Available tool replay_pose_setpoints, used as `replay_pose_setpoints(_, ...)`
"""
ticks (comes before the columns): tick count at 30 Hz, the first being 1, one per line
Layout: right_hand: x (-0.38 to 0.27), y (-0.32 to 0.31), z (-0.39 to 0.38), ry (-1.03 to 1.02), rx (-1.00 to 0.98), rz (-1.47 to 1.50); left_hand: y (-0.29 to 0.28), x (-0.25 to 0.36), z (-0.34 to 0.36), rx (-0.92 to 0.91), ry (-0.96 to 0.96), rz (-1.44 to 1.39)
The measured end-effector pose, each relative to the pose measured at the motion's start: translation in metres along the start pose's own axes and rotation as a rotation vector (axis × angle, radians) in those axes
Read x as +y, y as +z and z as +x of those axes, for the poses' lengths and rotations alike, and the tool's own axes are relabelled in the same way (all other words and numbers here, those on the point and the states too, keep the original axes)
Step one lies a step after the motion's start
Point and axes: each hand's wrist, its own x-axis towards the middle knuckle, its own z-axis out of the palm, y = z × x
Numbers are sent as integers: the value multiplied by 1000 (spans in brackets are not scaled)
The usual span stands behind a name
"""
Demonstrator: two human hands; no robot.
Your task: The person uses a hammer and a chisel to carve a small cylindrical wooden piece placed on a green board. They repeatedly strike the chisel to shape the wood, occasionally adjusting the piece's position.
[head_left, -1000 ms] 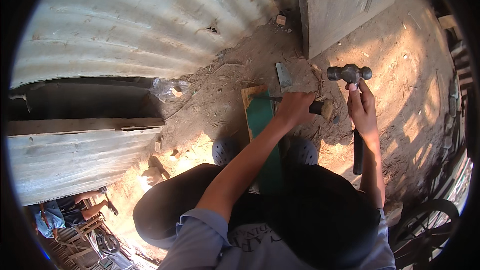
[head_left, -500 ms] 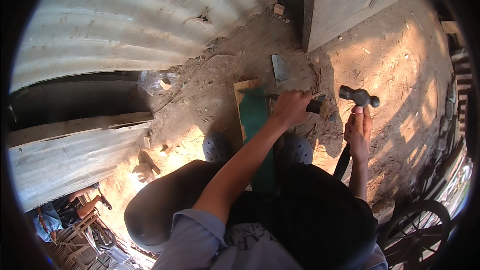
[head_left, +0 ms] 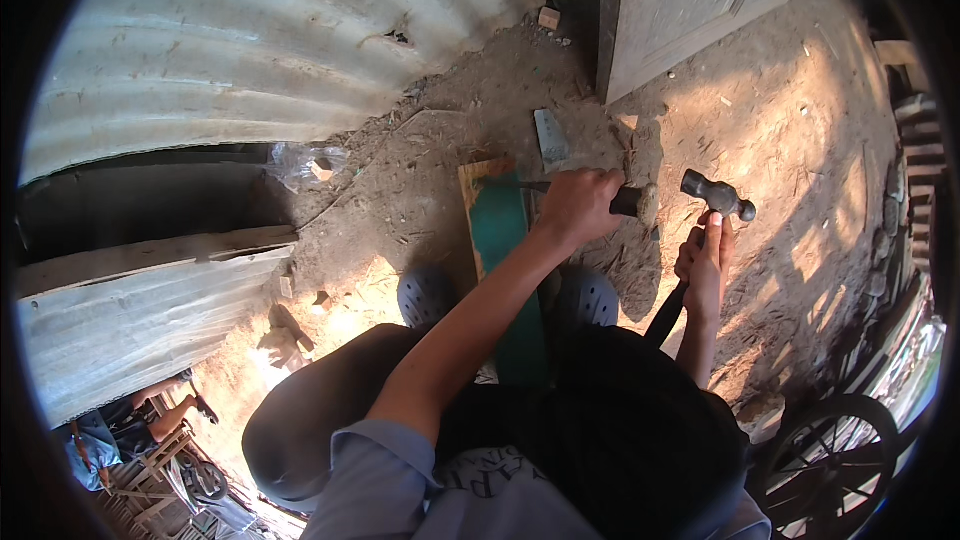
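Observation:
My left hand (head_left: pixel 583 206) is closed around the black handle of a chisel (head_left: pixel 628 202), whose butt end looks pale and worn. The chisel lies nearly level, its dark blade pointing left over a board (head_left: pixel 500 225) painted green, with bare wood at its far end. Whether the blade tip touches the wood I cannot tell. To the right, my right hand (head_left: pixel 705 262) grips a ball-peen hammer (head_left: pixel 717 194) high on its dark shaft, thumb up near the head. The hammer head is apart from the chisel's butt, a short way to its right.
Beyond the board lies a tapered grey metal piece (head_left: pixel 550 140) on the dirt floor. A wooden door panel (head_left: pixel 690 20) stands far right, corrugated sheeting (head_left: pixel 250 40) far left. My shoes (head_left: pixel 588 297) flank the board. A spoked wheel (head_left: pixel 825 465) is near right; another person's leg (head_left: pixel 172 418) shows lower left.
The view has shifted slightly. The chisel sits a little more level in my left hand. The hammer's shaft slants more toward the left at its lower end. Both grips stay the same.

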Motion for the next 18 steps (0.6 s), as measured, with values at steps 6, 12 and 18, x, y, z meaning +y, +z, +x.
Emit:
replay_pose_setpoints(6,-6,-11,-3,-82,100,33,4,-2,2,42,23,-47)
replay_pose_setpoints(12,7,13,-13,-127,47,-30,6,-4,12,10,-93,-78)
replay_pose_setpoints(18,-21,0,-14,-113,122,91,-6,-6,14,43,-104,-108)
